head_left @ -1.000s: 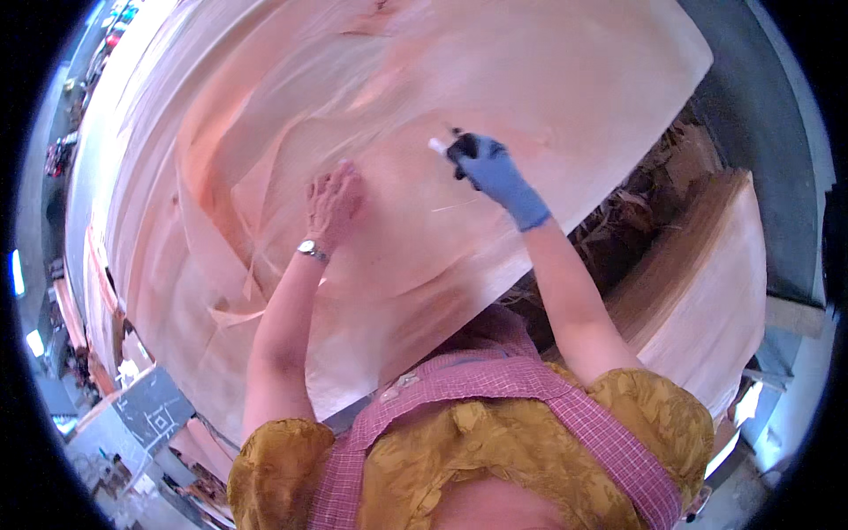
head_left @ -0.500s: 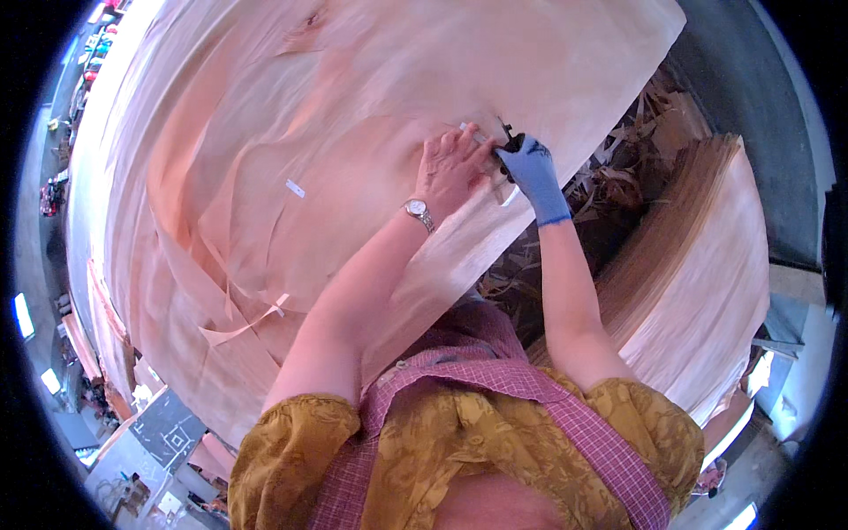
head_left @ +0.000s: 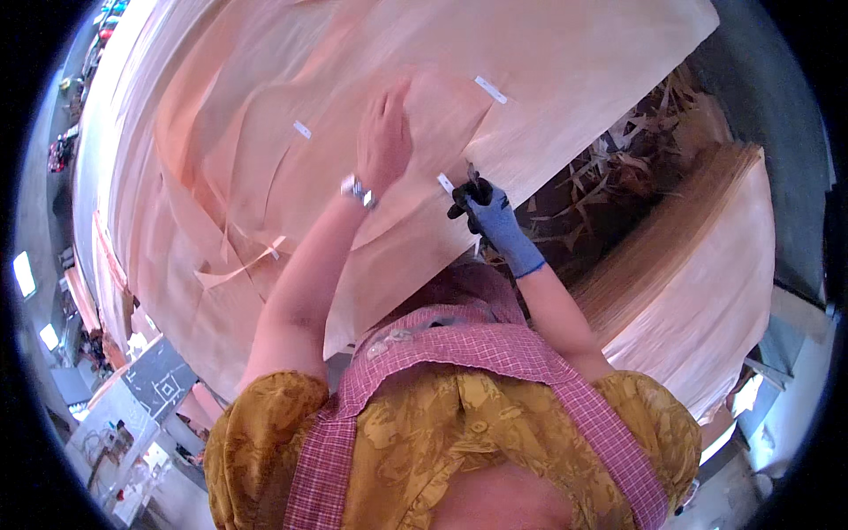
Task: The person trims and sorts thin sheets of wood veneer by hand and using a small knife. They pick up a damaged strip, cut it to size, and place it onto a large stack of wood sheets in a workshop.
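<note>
Now | my left hand [head_left: 386, 146]: flat, fingers straight, over sheet [head_left: 565, 79] | my right hand [head_left: 496, 221]: clamped on tool [head_left: 473, 171], tape [head_left: 445, 183] just left | sheet: probably light, easily torn; best held by edge

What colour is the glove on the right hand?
The glove is blue, with black on its front part; the head view shows it best.

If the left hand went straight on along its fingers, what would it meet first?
Apparently nothing in view: the left hand would run on over the pale sheet, passing left of the uppermost white strip; hand height is unclear.
</note>
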Motion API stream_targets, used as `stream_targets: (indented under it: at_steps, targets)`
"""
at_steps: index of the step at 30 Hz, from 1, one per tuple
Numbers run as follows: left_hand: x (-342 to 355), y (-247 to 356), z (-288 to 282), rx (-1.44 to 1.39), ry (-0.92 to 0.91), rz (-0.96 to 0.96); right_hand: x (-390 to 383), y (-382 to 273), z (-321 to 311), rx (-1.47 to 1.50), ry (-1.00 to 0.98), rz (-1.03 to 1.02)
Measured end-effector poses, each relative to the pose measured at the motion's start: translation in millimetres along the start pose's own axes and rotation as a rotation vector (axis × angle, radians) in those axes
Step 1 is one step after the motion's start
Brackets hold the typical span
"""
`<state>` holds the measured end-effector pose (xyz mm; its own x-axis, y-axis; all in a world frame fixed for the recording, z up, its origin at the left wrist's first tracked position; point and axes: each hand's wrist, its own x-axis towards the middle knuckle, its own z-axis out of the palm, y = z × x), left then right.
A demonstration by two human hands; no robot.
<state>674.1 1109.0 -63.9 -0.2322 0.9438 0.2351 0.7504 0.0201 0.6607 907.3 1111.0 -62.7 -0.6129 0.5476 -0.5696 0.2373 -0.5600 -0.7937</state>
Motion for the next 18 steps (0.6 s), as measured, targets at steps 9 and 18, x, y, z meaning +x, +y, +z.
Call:
stream_targets:
  at_steps: [9, 18]
  targets:
    - [-123, 51, 14, 0.501, -0.284, 0.162, 14, 35, 9, -0.521, 0.173, -0.154]
    - [-108, 36, -14, 0.181, -0.450, -0.042, -9, -38, 14, -0.388, -0.083, -0.100]
